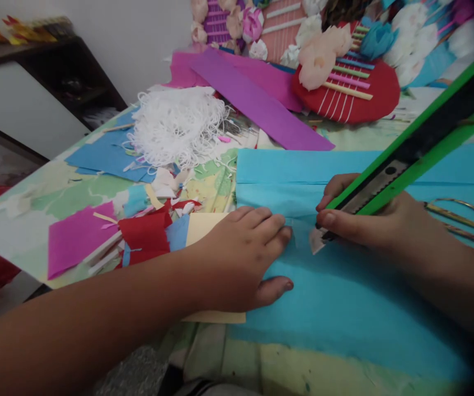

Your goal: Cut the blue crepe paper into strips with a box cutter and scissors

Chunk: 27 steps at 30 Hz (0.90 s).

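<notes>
A large sheet of light blue paper lies over the table in front of me, with a crease or cut line near its far edge. My left hand rests flat on its left part, fingers stretched and thumb apart. Under that hand and wrist sits a pale yellow sheet. In my right hand is a green and black utility knife, tilted, its blade pointing down at the blue paper just right of my left fingers. Whether the blade tip touches the paper I cannot tell. Gold-handled scissors lie behind my right wrist, partly hidden.
A heap of white yarn sits at the back left, near blue sheets. Purple strips and a red woven oval with paper flowers lie at the back. Magenta paper and red scraps are at left. A shelf stands beyond.
</notes>
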Each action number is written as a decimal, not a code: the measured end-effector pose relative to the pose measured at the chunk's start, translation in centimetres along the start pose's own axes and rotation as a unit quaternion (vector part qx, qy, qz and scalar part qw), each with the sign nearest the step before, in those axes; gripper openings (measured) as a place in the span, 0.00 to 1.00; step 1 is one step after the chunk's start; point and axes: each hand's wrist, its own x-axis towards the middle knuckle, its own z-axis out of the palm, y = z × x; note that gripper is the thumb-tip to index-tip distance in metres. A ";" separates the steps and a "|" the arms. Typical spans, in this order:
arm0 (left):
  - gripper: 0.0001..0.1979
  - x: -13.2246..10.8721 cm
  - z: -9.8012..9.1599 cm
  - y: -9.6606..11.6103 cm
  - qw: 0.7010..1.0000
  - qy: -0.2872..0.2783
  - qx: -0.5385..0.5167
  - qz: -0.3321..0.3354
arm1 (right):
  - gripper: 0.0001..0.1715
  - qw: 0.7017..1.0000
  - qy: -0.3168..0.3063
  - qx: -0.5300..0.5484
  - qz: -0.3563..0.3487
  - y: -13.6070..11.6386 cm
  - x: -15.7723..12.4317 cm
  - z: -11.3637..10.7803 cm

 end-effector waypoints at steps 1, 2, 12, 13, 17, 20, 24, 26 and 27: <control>0.30 0.0 0.0 0.0 1.000 0.000 -0.003 0.000 | 0.16 1.000 -0.001 -0.008 -0.005 -0.1 0.0 0.2; 0.30 0.0 0.0 -0.1 1.000 -0.001 -0.006 0.000 | 0.17 1.000 -0.003 -0.012 -0.005 -0.2 0.0 0.5; 0.31 -0.1 0.0 -0.1 1.000 -0.003 -0.005 -0.005 | 0.17 0.998 -0.040 0.056 0.014 1.5 0.5 0.4; 0.30 -0.1 -0.1 -0.1 1.000 -0.005 -0.003 -0.006 | 0.15 0.998 -0.039 0.055 0.018 1.5 0.5 0.4; 0.30 0.0 -0.2 -0.2 1.000 -0.014 0.003 -0.002 | 0.08 0.993 -0.020 0.105 0.058 1.3 0.2 0.6; 0.30 0.0 -0.2 -0.2 1.000 -0.010 0.005 0.000 | 0.06 0.996 -0.002 0.074 0.050 1.2 0.2 0.7; 0.30 -0.1 -0.2 -0.1 1.000 -0.008 0.012 0.002 | 0.11 0.999 0.012 -0.037 0.005 0.7 0.1 1.0; 0.30 -0.1 -0.3 -0.1 1.000 -0.014 0.010 -0.002 | 0.15 0.997 0.018 -0.071 -0.005 0.5 0.0 1.2; 0.29 0.0 -0.3 0.0 1.000 -0.018 0.008 -0.005 | 0.16 0.997 0.019 -0.079 -0.009 0.5 0.0 1.3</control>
